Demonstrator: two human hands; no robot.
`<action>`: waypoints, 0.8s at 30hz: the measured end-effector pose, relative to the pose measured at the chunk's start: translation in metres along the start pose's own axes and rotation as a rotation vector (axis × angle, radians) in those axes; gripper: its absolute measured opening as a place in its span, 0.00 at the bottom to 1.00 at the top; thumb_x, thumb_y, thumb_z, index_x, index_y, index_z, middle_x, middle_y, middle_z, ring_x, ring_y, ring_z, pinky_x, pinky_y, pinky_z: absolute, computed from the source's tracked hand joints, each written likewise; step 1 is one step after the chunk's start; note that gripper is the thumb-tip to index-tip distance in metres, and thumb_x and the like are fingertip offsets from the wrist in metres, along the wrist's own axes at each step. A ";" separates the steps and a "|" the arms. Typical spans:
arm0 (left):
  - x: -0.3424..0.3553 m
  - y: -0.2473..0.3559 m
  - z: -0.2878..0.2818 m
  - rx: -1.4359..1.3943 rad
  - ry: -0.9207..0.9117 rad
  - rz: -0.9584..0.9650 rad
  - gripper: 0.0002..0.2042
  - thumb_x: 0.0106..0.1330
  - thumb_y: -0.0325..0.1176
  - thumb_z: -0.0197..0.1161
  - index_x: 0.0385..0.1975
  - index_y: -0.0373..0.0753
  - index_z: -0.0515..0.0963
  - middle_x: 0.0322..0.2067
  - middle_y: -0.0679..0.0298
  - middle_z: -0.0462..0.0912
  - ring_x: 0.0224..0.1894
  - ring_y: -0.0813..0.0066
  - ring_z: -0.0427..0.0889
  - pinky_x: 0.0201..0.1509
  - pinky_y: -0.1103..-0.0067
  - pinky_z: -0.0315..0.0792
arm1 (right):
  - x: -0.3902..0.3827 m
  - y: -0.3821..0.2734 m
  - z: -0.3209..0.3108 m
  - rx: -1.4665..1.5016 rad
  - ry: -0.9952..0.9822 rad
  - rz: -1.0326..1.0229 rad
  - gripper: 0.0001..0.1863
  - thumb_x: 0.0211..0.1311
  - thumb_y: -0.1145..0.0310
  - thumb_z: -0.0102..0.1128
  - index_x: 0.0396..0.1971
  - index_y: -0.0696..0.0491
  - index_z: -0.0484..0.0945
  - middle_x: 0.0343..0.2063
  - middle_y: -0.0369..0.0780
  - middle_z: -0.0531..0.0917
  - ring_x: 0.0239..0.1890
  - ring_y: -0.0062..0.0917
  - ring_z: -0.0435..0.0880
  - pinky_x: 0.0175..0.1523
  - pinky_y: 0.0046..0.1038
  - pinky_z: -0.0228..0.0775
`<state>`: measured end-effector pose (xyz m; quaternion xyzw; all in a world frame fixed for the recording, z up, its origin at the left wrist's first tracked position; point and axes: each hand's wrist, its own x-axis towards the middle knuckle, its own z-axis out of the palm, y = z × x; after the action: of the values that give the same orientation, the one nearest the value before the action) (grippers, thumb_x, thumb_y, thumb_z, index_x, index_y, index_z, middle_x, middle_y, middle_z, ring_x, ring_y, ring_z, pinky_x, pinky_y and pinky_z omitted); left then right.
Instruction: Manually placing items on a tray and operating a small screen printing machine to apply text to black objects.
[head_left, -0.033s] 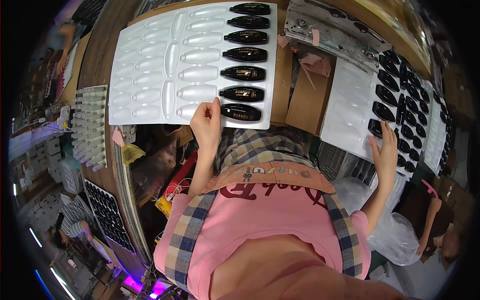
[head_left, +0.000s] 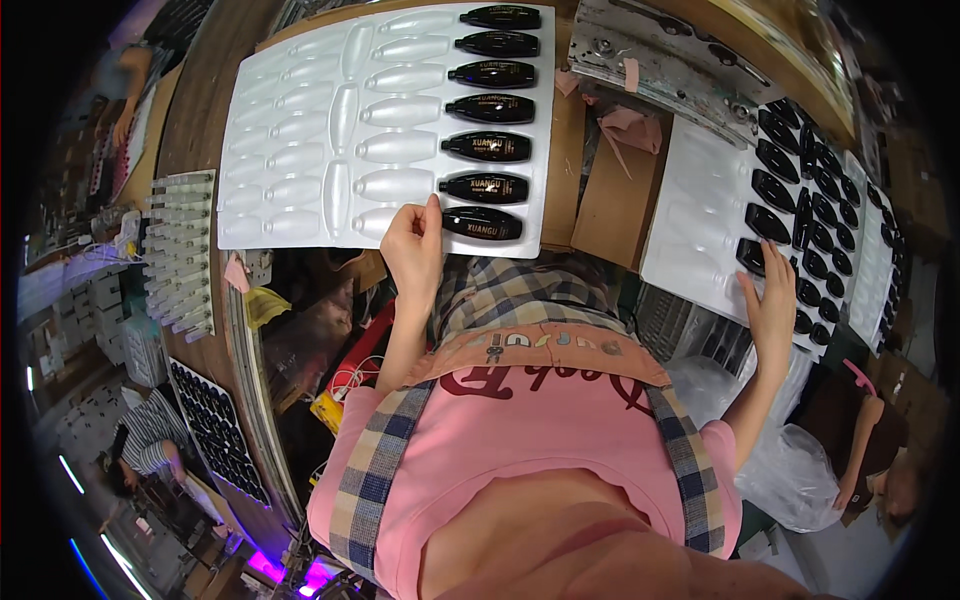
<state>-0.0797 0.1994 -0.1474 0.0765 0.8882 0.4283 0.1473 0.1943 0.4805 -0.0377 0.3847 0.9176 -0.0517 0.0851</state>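
A white moulded tray lies before me, its right column filled with glossy black bottles with gold print. My left hand is pinched at the narrow end of the nearest black bottle, which lies in its hollow; the fingertips partly hide that end. On the right, a second white tray holds several black bottles in its far-right part. My right hand reaches over its near edge, fingers stretched and thumb apart, at the nearest black bottle there. That bottle is partly covered by the fingers.
A metal fixture stands between the trays at the back, with cardboard below it. At left are a rack of clear tubes and a tray of dark pieces. Plastic wrap hangs at right. Other people sit at both sides.
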 end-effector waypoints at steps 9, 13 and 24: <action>0.013 -0.002 -0.012 0.417 0.016 0.366 0.15 0.54 0.36 0.59 0.11 0.35 0.67 0.12 0.56 0.69 0.17 0.57 0.68 0.23 0.69 0.59 | 0.011 0.007 -0.014 0.062 0.067 0.089 0.22 0.47 0.69 0.60 0.45 0.53 0.70 0.36 0.41 0.72 0.32 0.27 0.71 0.39 0.24 0.65; 0.050 0.036 -0.005 0.122 0.063 0.550 0.08 0.53 0.29 0.59 0.18 0.34 0.69 0.18 0.57 0.71 0.22 0.60 0.70 0.27 0.72 0.63 | 0.025 -0.002 -0.026 0.428 0.241 0.225 0.22 0.48 0.71 0.62 0.44 0.58 0.67 0.31 0.38 0.73 0.22 0.16 0.66 0.31 0.15 0.63; 0.210 0.176 0.142 -0.005 -0.509 1.151 0.08 0.57 0.28 0.52 0.34 0.32 0.73 0.31 0.57 0.76 0.32 0.66 0.75 0.33 0.77 0.68 | 0.124 -0.022 -0.034 0.681 0.225 -0.190 0.25 0.49 0.71 0.60 0.48 0.62 0.66 0.42 0.40 0.72 0.42 0.20 0.71 0.44 0.20 0.63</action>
<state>-0.2297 0.4686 -0.1345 0.6415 0.6409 0.4096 0.1001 0.0894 0.5568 -0.0277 0.3074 0.8830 -0.3192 -0.1545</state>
